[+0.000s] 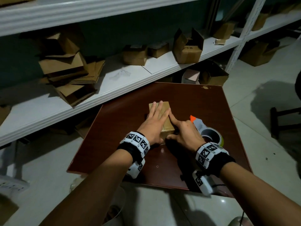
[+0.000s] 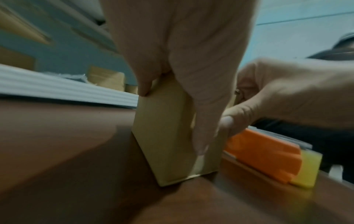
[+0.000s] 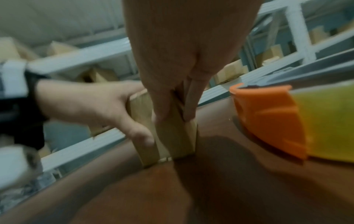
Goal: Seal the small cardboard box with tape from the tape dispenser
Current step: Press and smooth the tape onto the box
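Observation:
The small cardboard box (image 1: pixel 166 106) stands on the dark red-brown table (image 1: pixel 117 131). My left hand (image 1: pixel 156 121) lies flat on its top with straight fingers, and its thumb hangs down the near face (image 2: pixel 164 136). My right hand (image 1: pixel 184 132) is at the box's near right corner. Its index finger lies straight along the top right edge, its thumb (image 2: pixel 226 121) presses the near face, and its other fingers curl against the right side (image 3: pixel 189 106). A glossy strip of tape runs down the near face. The tape dispenser (image 1: pixel 199 125), white with an orange tip (image 3: pixel 268 118), lies just right of my right hand.
White shelving (image 1: pixel 130 79) runs behind the table, holding flattened cartons (image 1: pixel 70 75) and small boxes (image 1: pixel 187 48). A dark stool (image 1: pixel 285 121) stands on the tiled floor to the right. The table's near half (image 1: pixel 162 168) is bare wood.

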`<state>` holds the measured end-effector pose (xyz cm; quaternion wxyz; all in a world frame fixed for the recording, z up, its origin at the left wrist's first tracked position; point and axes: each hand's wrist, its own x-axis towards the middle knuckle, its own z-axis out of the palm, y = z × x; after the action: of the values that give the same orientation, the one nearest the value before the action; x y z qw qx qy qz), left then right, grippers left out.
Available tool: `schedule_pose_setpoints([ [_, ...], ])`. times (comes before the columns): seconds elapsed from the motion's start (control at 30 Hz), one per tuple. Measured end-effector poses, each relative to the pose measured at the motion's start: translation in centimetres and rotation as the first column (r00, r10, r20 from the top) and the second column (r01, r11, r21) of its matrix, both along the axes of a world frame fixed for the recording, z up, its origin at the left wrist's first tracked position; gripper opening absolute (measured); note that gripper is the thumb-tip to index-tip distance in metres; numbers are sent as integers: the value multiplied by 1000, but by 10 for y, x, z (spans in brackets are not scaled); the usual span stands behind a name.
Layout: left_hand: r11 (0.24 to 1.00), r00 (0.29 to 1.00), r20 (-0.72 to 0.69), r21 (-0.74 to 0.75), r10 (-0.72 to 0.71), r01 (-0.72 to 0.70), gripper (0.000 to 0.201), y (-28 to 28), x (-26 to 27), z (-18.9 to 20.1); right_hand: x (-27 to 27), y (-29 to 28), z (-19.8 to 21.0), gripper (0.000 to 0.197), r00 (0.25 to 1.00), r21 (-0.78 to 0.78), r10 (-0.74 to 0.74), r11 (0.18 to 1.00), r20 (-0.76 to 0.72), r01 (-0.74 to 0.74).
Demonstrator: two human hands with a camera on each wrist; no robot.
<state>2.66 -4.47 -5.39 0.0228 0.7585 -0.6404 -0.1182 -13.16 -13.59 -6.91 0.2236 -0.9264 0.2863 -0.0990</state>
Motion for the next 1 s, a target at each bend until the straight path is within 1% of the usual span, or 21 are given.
schedule_pose_setpoints([
  [0.13,1000,1000,0,4,7,-7,148,0,1,0,0,0,-2,117,1000,10,3,1000,-20,-2],
  [0.2,1000,998,-53,4,21,-21,151,2,3,1,1,1,1,112,999,35,-4,999,-35,5],
  [0.33,1000,993,-117,29,-1,4,143,0,5,5,2,1,8,97,997,64,40,997,-58,-37],
  [0.47,999,994,-101,11,-35,37,136,0,8,5,1,-7,14,87,995,134,56,990,-77,-45],
  [0.53,999,995,-85,-7,-42,42,134,0,7,4,-2,-7,16,83,997,157,50,987,-57,-40],
  [0.63,999,994,-102,-16,-29,27,130,-1,5,4,0,-5,17,76,997,140,58,989,-45,-51],
  [0.7,1000,992,-123,-13,-23,22,127,-2,5,4,1,-5,19,69,997,162,52,986,-48,-44],
  [0.77,1000,982,-187,-4,-12,11,123,-3,7,5,0,-5,24,64,998,213,31,977,-48,-20],
  [0.8,1000,967,-255,-1,0,0,121,-4,9,7,0,-6,26,62,999,230,21,973,-48,-10],
  [0.87,1000,905,-426,-6,24,-30,119,-6,17,12,-1,-4,29,60,999,231,5,973,-53,7],
  [0.93,998,838,-545,-27,39,-64,117,-6,27,13,-2,-1,29,64,999,212,-22,977,-47,32],
  [1.0,993,818,-575,-73,38,-97,121,-4,33,10,-1,0,26,72,998,180,-33,983,-56,42],
])
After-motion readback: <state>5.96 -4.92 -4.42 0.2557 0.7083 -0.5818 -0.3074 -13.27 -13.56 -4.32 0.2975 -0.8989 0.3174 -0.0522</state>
